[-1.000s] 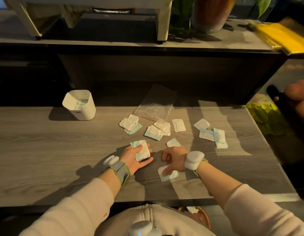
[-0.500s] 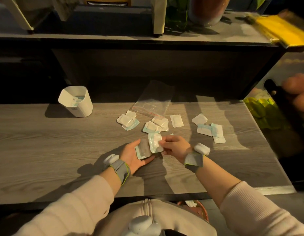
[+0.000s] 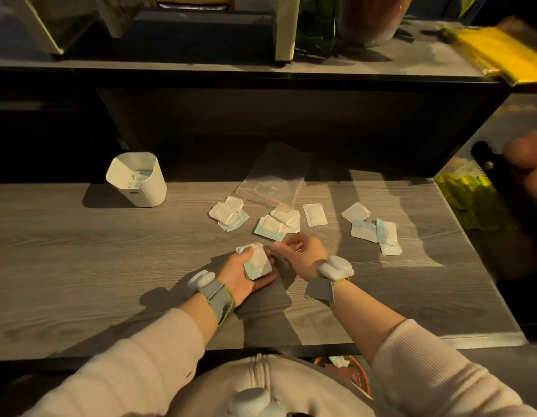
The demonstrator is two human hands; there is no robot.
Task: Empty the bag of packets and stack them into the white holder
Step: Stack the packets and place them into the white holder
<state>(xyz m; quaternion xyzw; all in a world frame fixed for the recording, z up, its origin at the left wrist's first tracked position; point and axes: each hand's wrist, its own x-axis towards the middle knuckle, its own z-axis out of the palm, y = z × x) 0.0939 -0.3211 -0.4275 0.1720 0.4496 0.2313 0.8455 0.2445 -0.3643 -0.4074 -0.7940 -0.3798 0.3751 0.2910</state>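
Note:
My left hand (image 3: 241,273) lies palm up on the table, shut on a small stack of white and light blue packets (image 3: 256,264). Just to its right, my right hand (image 3: 303,253) hovers with fingers loosely apart and nothing in it. Several loose packets lie beyond the hands: a group at left (image 3: 228,214), a group in the middle (image 3: 277,224), a single one (image 3: 314,214) and a cluster at right (image 3: 374,230). The clear plastic bag (image 3: 274,179) lies flat behind them. The white holder (image 3: 138,179) stands at far left with a few packets inside.
The grey wooden table (image 3: 80,266) ends at a near edge by my body and a right edge near green items (image 3: 469,194). A dark raised shelf (image 3: 261,70) runs along the back. Another person's hand (image 3: 529,167) shows at the right.
My right hand picked a packet off the table, laid it on the stack in my left palm and let go. My left hand's fingers have curled over the stack.

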